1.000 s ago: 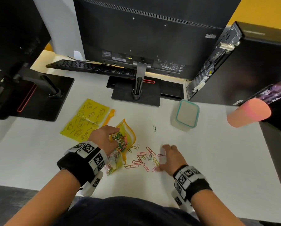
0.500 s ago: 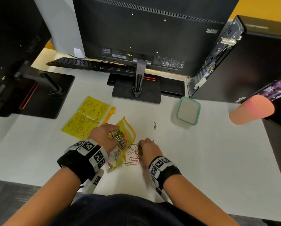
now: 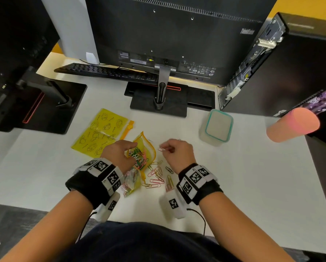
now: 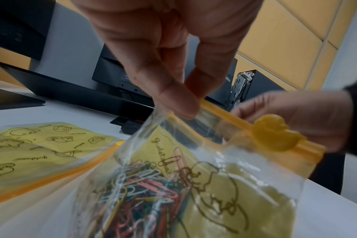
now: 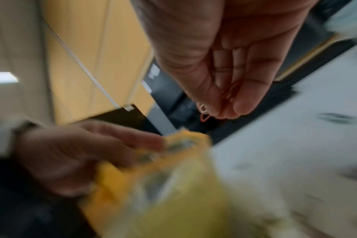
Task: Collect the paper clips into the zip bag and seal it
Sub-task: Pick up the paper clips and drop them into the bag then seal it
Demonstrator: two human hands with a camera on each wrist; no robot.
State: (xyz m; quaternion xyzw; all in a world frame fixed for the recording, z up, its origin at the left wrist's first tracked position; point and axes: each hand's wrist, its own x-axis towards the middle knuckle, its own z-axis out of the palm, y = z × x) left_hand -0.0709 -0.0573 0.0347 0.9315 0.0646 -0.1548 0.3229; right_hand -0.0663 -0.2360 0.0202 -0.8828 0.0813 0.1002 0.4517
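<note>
Left hand (image 3: 118,154) pinches the zip bag (image 3: 142,155) mouth open, right hand (image 3: 177,154) just right of the bag pinches paper clips (image 3: 161,149); risk: bag mouth sags or clips snag the rim, spilling onto loose clips (image 3: 156,176) below the bag.

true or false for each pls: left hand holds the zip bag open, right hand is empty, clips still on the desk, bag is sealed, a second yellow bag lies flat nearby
1. The left hand holds the zip bag open. True.
2. The right hand is empty. False: it pinches paper clips.
3. Loose clips lie on the desk. True.
4. The bag is sealed. False: its mouth gapes.
5. A second yellow bag lies flat nearby. True.
</note>
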